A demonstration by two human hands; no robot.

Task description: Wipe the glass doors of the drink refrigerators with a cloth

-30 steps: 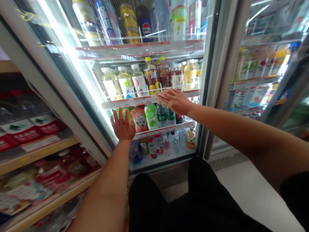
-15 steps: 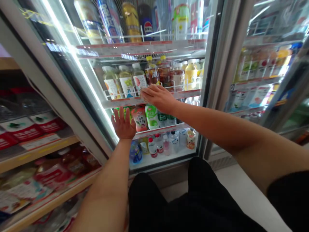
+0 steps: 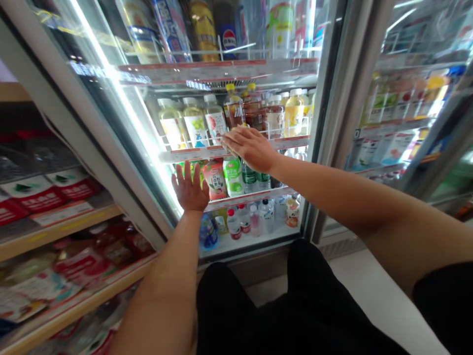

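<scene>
I face an open drinks cooler. My left hand [image 3: 191, 188] is spread flat, palm forward, at the left end of the lower bottle shelf, beside a red-labelled bottle [image 3: 214, 178]. My right hand [image 3: 250, 146] lies flat, fingers stretched, on the front rail [image 3: 192, 154] of the middle shelf, just under a brown tea bottle [image 3: 235, 111] and a pale bottle with a pink label [image 3: 215, 120]. Neither hand holds anything. A green-labelled bottle [image 3: 233, 176] stands below my right hand.
The glass cooler door [image 3: 84, 113] swings open to the left. Wooden shelves [image 3: 62, 231] with red packets stand further left. A second, closed cooler [image 3: 402, 98] is on the right. Small bottles [image 3: 244, 219] fill the bottom shelf. My dark-clothed knee [image 3: 281, 305] is below.
My right hand slid left along the middle shelf rail, then settled slightly higher near the tea bottle. My left hand stayed in place, spread flat.
</scene>
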